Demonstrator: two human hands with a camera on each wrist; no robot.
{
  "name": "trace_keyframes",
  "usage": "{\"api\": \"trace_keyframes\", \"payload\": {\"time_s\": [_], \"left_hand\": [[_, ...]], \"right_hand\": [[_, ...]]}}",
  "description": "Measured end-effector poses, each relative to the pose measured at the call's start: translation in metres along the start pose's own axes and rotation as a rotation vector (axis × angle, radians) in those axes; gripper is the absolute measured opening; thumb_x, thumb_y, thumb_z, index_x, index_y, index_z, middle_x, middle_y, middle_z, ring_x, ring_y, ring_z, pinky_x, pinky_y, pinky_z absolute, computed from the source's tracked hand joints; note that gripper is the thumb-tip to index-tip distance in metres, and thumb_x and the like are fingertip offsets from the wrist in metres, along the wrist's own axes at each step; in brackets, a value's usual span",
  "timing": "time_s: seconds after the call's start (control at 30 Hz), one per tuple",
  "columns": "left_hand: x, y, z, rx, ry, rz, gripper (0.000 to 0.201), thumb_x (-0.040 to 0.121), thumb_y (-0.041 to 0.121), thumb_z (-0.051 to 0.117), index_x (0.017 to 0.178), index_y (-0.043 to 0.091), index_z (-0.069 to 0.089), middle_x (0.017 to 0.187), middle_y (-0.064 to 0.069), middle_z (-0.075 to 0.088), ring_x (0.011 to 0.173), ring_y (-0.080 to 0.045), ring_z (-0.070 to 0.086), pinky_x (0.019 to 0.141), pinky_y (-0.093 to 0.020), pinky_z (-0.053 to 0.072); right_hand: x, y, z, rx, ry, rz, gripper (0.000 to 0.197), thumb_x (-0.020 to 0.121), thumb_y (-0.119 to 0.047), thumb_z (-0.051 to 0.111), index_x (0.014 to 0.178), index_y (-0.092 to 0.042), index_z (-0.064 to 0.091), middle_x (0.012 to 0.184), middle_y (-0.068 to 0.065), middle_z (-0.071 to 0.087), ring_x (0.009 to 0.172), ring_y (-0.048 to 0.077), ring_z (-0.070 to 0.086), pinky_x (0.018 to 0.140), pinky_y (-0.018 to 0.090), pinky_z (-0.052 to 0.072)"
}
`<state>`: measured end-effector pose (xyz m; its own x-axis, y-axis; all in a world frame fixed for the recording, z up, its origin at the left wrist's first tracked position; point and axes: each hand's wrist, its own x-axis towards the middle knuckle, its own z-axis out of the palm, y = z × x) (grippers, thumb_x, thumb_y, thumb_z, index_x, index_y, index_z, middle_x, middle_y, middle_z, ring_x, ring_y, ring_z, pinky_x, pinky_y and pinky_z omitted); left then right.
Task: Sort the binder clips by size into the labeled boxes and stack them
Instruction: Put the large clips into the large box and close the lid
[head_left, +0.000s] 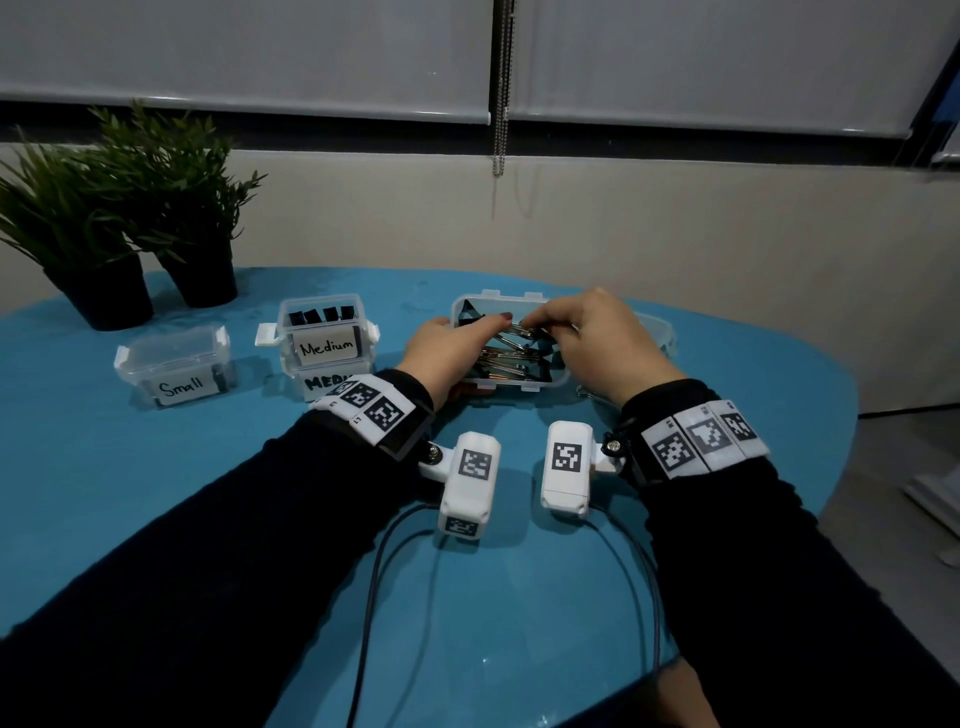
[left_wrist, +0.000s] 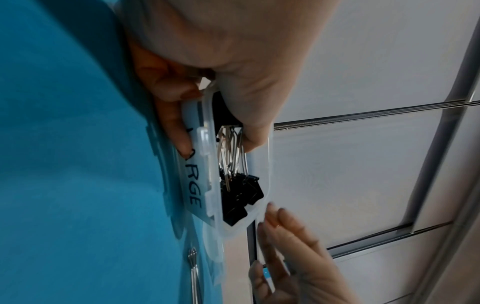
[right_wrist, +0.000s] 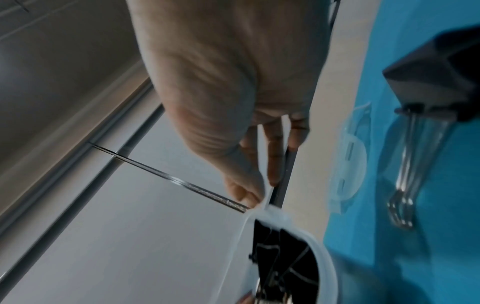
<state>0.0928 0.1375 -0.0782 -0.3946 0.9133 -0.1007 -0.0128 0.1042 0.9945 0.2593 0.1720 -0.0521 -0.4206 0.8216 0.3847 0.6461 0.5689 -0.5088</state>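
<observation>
An open clear box labelled "Large" (head_left: 511, 384) is being held on a blue table (head_left: 156, 493), and it serves as the landmark here. The near-left corner of this box is being gripped by the left hand (head_left: 441, 353), fingers curled against the labelled wall and the thumb pressing down on the wire handles of the large binder clips (left_wrist: 239, 191) piled inside. Over the box's far side, the right hand (head_left: 587, 338) is being held with fingers straight and close together, fingertips at the rim; whether anything is being pinched cannot be told. Left of the box, two "Medium" boxes (head_left: 324, 348) are standing stacked, the top one lidless and holding clips. Farther left, a closed "Small" box (head_left: 176, 369) is sitting. Just right of the landmark, one loose large clip (right_wrist: 436, 82) and a clear lid (right_wrist: 350, 164) are lying. Sorting is judged nearly done; that last clip, the lids and the final stacking are left.
</observation>
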Motion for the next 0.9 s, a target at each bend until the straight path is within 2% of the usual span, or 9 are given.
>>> {"api": "trace_keyframes", "payload": {"time_s": [0.17, 0.27, 0.4, 0.47, 0.53, 0.63, 0.77, 0.83, 0.9], "left_hand": [[0.002, -0.001, 0.001, 0.008, 0.022, -0.015, 0.066, 0.053, 0.054, 0.084, 0.107, 0.019, 0.069, 0.094, -0.008, 0.078, 0.080, -0.028, 0.076, 0.074, -0.052, 0.063], [0.009, -0.005, 0.001, 0.030, 0.038, -0.024, 0.080, 0.046, 0.065, 0.083, 0.113, 0.023, 0.067, 0.105, -0.005, 0.076, 0.091, -0.027, 0.075, 0.081, -0.049, 0.062], [0.032, -0.018, 0.000, 0.049, 0.065, -0.037, 0.113, 0.033, 0.078, 0.083, 0.131, 0.028, 0.059, 0.122, -0.003, 0.070, 0.104, -0.027, 0.071, 0.088, -0.050, 0.058], [0.028, -0.015, 0.000, 0.049, 0.058, -0.017, 0.110, 0.034, 0.076, 0.084, 0.130, 0.027, 0.059, 0.119, -0.002, 0.071, 0.102, -0.026, 0.071, 0.088, -0.049, 0.059], [0.015, -0.007, 0.000, 0.066, 0.058, 0.009, 0.103, 0.043, 0.072, 0.080, 0.131, 0.024, 0.059, 0.120, -0.003, 0.070, 0.104, -0.026, 0.070, 0.091, -0.049, 0.058], [0.011, -0.004, 0.000, 0.084, 0.064, 0.021, 0.107, 0.047, 0.072, 0.076, 0.139, 0.021, 0.052, 0.129, -0.005, 0.065, 0.112, -0.028, 0.066, 0.097, -0.050, 0.054], [0.015, -0.007, 0.000, 0.069, 0.062, 0.030, 0.108, 0.048, 0.070, 0.078, 0.139, 0.020, 0.051, 0.128, -0.006, 0.066, 0.111, -0.028, 0.067, 0.096, -0.049, 0.055], [0.016, -0.009, -0.001, 0.061, 0.060, 0.036, 0.102, 0.049, 0.068, 0.080, 0.135, 0.020, 0.054, 0.122, -0.004, 0.069, 0.106, -0.027, 0.069, 0.094, -0.048, 0.057], [0.018, -0.009, -0.001, 0.053, 0.055, 0.039, 0.096, 0.049, 0.068, 0.080, 0.129, 0.021, 0.059, 0.117, -0.003, 0.071, 0.102, -0.026, 0.071, 0.092, -0.047, 0.057]], "right_hand": [[-0.005, 0.004, -0.004, 0.439, 0.207, 0.106, 0.024, 0.085, 0.005, 0.071, 0.087, -0.017, 0.080, 0.086, -0.005, 0.077, 0.082, 0.002, 0.071, 0.079, 0.011, 0.051], [-0.006, 0.011, -0.013, 0.646, 0.261, 0.191, 0.025, 0.080, 0.016, 0.070, 0.077, -0.009, 0.074, 0.079, 0.000, 0.074, 0.074, 0.008, 0.071, 0.074, 0.016, 0.057], [-0.009, 0.027, -0.022, 0.313, 0.145, 0.453, 0.022, 0.068, 0.000, 0.087, 0.073, -0.016, 0.073, 0.083, 0.003, 0.074, 0.089, 0.023, 0.071, 0.086, 0.036, 0.058], [-0.012, 0.030, -0.024, 0.072, -0.073, 0.586, 0.034, 0.058, -0.019, 0.097, 0.083, -0.012, 0.075, 0.085, 0.003, 0.072, 0.091, 0.025, 0.068, 0.084, 0.034, 0.055], [-0.011, 0.030, -0.023, -0.021, -0.211, 0.634, 0.054, 0.051, -0.028, 0.100, 0.093, -0.006, 0.075, 0.091, 0.008, 0.074, 0.091, 0.029, 0.070, 0.088, 0.040, 0.058], [-0.009, 0.028, -0.022, -0.099, -0.274, 0.634, 0.048, 0.067, -0.021, 0.092, 0.107, -0.002, 0.073, 0.102, 0.011, 0.074, 0.097, 0.029, 0.069, 0.094, 0.041, 0.056], [-0.009, 0.030, -0.017, -0.113, -0.285, 0.613, 0.040, 0.077, -0.024, 0.087, 0.106, -0.002, 0.071, 0.105, 0.013, 0.073, 0.100, 0.030, 0.067, 0.095, 0.041, 0.055], [-0.009, 0.032, -0.017, -0.095, -0.227, 0.586, 0.035, 0.085, -0.026, 0.079, 0.108, -0.002, 0.069, 0.106, 0.014, 0.071, 0.097, 0.027, 0.066, 0.090, 0.036, 0.054], [-0.004, 0.035, -0.016, 0.003, -0.054, 0.550, 0.022, 0.092, -0.022, 0.069, 0.107, -0.005, 0.070, 0.108, 0.015, 0.071, 0.089, 0.023, 0.063, 0.079, 0.031, 0.052]]}}
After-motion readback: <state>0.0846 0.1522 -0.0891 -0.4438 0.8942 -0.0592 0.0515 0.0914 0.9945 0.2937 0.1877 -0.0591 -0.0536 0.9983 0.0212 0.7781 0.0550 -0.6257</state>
